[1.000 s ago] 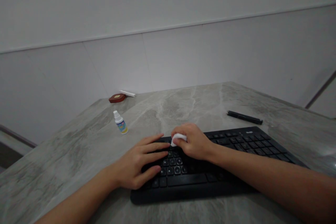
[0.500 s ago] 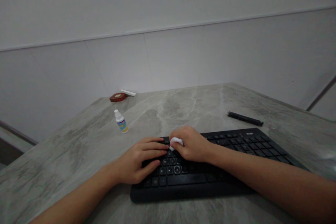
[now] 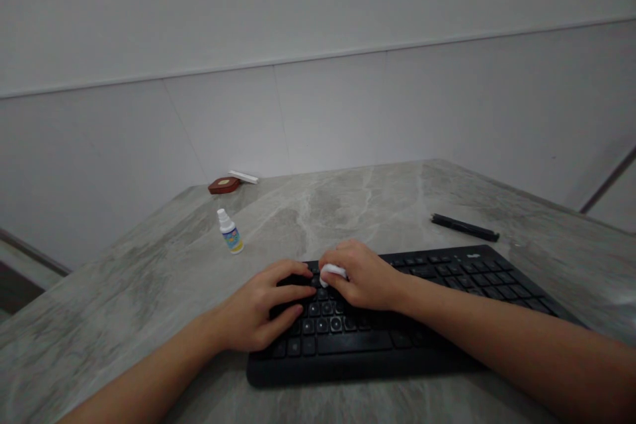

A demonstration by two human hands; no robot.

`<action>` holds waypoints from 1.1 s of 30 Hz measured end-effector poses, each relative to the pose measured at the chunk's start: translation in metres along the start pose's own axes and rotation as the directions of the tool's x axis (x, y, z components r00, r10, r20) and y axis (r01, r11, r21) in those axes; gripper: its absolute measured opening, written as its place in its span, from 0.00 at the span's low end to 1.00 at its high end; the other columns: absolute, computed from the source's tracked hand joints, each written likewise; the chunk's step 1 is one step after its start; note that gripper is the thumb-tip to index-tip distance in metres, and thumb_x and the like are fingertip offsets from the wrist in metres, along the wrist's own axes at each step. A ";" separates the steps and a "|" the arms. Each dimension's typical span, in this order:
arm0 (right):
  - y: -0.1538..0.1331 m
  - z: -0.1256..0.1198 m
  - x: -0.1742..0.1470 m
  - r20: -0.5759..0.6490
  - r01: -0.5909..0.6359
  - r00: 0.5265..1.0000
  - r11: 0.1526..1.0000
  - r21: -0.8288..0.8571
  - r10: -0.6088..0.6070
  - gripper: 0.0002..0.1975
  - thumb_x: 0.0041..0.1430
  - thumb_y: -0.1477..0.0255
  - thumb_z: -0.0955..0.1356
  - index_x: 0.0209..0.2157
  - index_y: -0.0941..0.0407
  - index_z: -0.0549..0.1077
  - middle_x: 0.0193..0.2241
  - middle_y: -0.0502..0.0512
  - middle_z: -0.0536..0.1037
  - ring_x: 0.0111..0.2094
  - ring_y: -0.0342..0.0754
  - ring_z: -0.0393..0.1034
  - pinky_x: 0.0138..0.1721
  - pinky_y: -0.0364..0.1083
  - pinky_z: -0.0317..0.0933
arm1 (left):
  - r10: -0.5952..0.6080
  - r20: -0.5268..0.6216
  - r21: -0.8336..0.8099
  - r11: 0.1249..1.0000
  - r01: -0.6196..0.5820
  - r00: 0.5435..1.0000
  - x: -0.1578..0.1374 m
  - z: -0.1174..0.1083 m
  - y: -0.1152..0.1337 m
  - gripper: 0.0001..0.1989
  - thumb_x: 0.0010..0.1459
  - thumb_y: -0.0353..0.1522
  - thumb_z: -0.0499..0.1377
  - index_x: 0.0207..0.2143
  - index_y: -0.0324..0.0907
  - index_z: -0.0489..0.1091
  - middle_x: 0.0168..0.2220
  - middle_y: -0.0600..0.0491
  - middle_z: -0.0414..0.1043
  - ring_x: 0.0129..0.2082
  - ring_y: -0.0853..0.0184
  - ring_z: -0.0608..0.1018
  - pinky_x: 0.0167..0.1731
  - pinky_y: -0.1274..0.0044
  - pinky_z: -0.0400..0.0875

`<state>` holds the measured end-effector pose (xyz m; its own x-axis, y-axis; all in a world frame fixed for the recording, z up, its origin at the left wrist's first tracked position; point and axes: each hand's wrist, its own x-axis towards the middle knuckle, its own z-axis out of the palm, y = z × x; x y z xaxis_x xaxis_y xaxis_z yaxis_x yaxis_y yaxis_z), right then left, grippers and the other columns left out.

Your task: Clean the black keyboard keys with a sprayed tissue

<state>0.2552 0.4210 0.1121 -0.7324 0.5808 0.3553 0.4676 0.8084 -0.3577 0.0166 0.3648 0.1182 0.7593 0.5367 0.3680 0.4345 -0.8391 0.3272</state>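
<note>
A black keyboard point(image 3: 355, 342) lies on the marbled grey table under both hands. My left hand point(image 3: 263, 305) rests over its left end, palm down, with the fingers apart and their tips on the keys. Just to the right, my right hand point(image 3: 365, 277) is closed round a crumpled white wad point(image 3: 332, 273), tissue or cloth, pressed against the upper-left keys. I cannot tell which of the two materials it is. The right forearm crosses above the keyboard's right part and hides some keys.
A small white spray bottle point(image 3: 231, 233) with a blue and yellow label stands left of the keyboard. Beyond it lie a reddish-brown case point(image 3: 223, 185) and a thin white object point(image 3: 243, 177). A black pen point(image 3: 464, 227) lies behind the keyboard's right side. A pale wall point(image 3: 322, 112) borders the table point(image 3: 322, 212).
The fingers of my left hand have spread a little and bent. My right hand and the white wad have barely shifted on the keys.
</note>
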 end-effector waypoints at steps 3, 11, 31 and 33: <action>0.000 0.000 -0.001 -0.038 -0.045 0.998 0.998 -0.043 0.043 0.08 0.62 0.73 0.65 0.37 0.58 0.76 0.30 0.56 0.79 0.33 0.49 0.70 0.40 0.48 0.58 | 0.004 0.002 -0.003 1.000 -0.004 1.000 0.000 0.000 0.000 0.19 0.63 0.24 0.53 0.55 0.42 0.69 0.56 0.43 0.65 0.57 0.57 0.70 0.56 0.63 0.69; 0.000 0.000 -0.003 -0.033 0.000 0.999 0.996 -0.085 -0.003 0.08 0.62 0.73 0.65 0.38 0.58 0.76 0.30 0.57 0.78 0.33 0.50 0.69 0.40 0.49 0.57 | 0.000 0.005 -0.014 1.000 0.000 1.000 0.003 -0.001 0.000 0.19 0.63 0.25 0.53 0.55 0.42 0.69 0.56 0.43 0.66 0.57 0.56 0.70 0.56 0.62 0.69; 0.000 -0.006 -0.003 0.016 0.056 0.998 0.988 -0.142 -0.054 0.07 0.57 0.73 0.67 0.35 0.57 0.77 0.25 0.55 0.76 0.30 0.49 0.68 0.38 0.50 0.55 | -0.022 0.014 -0.010 1.000 0.022 1.000 0.000 0.000 0.000 0.19 0.63 0.24 0.53 0.55 0.44 0.69 0.57 0.44 0.65 0.57 0.57 0.70 0.56 0.62 0.69; 0.001 -0.007 -0.003 0.007 0.033 0.999 0.987 -0.154 -0.033 0.07 0.57 0.74 0.67 0.36 0.57 0.77 0.25 0.55 0.77 0.30 0.49 0.68 0.39 0.50 0.55 | -0.023 0.017 -0.010 1.000 0.023 1.000 0.000 0.000 0.000 0.19 0.63 0.24 0.53 0.55 0.44 0.69 0.57 0.44 0.65 0.57 0.57 0.69 0.57 0.62 0.69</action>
<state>0.2609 0.4210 0.1164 -0.7506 0.5534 0.3609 0.5136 0.8324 -0.2082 0.0168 0.3647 0.1187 0.7575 0.5541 0.3452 0.4470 -0.8256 0.3443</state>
